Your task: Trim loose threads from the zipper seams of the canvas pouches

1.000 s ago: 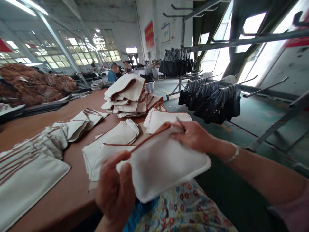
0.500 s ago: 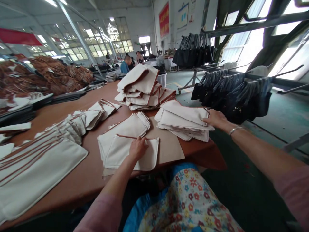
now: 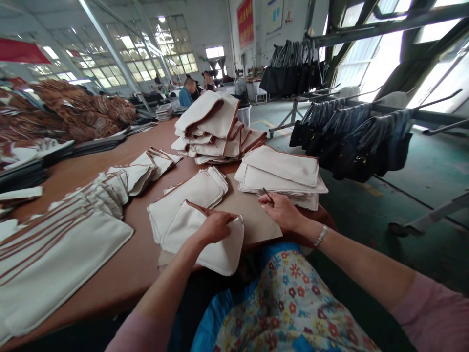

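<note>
My left hand (image 3: 214,228) is closed on the upper edge of a white fabric panel (image 3: 220,254) with brown trim, its near edge hanging past the table edge. My right hand (image 3: 284,213) grips a thin dark tool (image 3: 268,195); its kind cannot be made out, and its lower part is hidden in the fingers. Behind the left hand lies a small pile of similar panels (image 3: 194,191). Just beyond the right hand is a stack of white panels (image 3: 280,168). Brown cardboard (image 3: 256,225) lies between the hands.
A tall heap of white panels (image 3: 208,117) stands at the back of the brown table (image 3: 146,259). A long overlapping row of panels (image 3: 69,259) runs along the left. Racks with black bags (image 3: 359,146) stand to the right. Two people sit far off.
My right hand has left the stack on the right and come inward, now showing the dark tool. My left hand has lifted and tilted the panel, whose near corner has swung down.
</note>
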### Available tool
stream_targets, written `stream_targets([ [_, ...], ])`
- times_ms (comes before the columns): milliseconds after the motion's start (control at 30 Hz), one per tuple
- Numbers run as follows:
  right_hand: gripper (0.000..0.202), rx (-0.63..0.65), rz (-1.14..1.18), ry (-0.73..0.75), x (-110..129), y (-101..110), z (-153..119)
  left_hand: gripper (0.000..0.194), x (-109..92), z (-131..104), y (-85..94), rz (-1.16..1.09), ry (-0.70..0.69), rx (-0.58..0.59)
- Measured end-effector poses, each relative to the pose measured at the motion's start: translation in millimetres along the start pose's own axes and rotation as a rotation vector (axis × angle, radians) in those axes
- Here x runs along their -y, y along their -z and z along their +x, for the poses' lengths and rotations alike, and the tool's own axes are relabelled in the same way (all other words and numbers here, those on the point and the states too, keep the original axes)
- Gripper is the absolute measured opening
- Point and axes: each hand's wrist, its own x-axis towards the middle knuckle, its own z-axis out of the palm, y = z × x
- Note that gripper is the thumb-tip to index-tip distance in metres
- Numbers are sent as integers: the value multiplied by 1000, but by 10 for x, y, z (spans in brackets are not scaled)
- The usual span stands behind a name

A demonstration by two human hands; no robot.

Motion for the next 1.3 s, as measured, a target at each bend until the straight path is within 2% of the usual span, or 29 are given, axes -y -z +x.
stream_targets([
  [100, 43, 139, 278, -13, 163, -27, -37, 47, -294, -473, 80, -180, -96, 3],
  [133, 50, 233, 388, -13, 248, -17, -66, 48, -384, -633, 102, -281, -116, 10],
  [200, 58, 444, 603, -8, 447, 11, -150, 39, -543, -927, 127, -632, -139, 26],
  [300, 50, 673, 864, 17, 750, 53, -313, 27, -725, -1264, 104, -966, -127, -37],
  [400, 33, 781, 878, 20, 966, 99, -474, 26, -838, -1467, 71, -990, -89, -144],
  [467, 27, 752, 786, 30, 1053, 132, -571, 24, -872, -1547, 83, -932, -74, -188],
  [533, 27, 652, 661, 59, 1115, 173, -664, 21, -878, -1598, 119, -889, -65, -173],
  [667, 23, 529, 415, 94, 1217, 266, -831, 19, -876, -1623, 168, -918, -96, 19],
  [733, 22, 492, 341, 111, 1253, 296, -890, 24, -896, -1598, 149, -921, -103, 46],
  [900, 18, 481, 356, 103, 1260, 318, -910, 28, -967, -1486, 86, -1114, -85, 40],
  [1033, 15, 459, 356, 121, 1227, 323, -840, 27, -970, -1391, 122, -1170, -56, -5],
  [1100, 13, 387, 257, 191, 1209, 315, -822, 24, -957, -1347, 138, -1158, -50, -22],
  [1200, 15, 256, -45, 386, 1169, 283, -837, 24, -934, -1295, 123, -1146, -56, -24],
  [1300, 17, 242, -314, 544, 1109, 245, -864, 23, -920, -1265, 68, -1140, -37, 0],
])
